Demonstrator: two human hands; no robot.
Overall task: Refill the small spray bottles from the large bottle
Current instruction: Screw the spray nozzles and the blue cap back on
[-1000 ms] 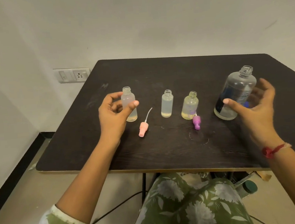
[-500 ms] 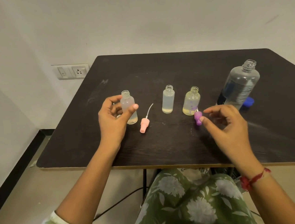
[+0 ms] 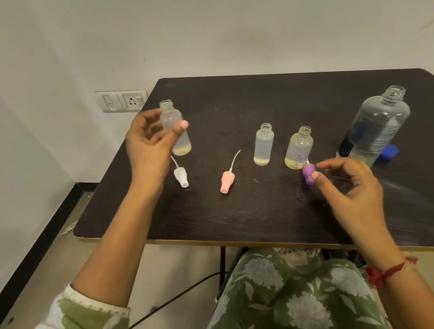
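Note:
My left hand grips a small frosted bottle, uncapped, lifted above the dark table, with a little yellowish liquid at its bottom. Two more small open bottles stand mid-table: a clear one and a yellowish one. My right hand has thumb and forefinger at the purple spray cap lying in front of the yellowish bottle; whether it pinches it I cannot tell. The large clear bottle stands open at the right.
A white spray cap and a pink spray cap lie on the table with their tubes pointing away. A blue cap sits behind the large bottle. A wall socket is at the left.
My left hand lifted the frosted bottle off the table, uncovering the white cap. My right hand left the large bottle and came to the purple cap.

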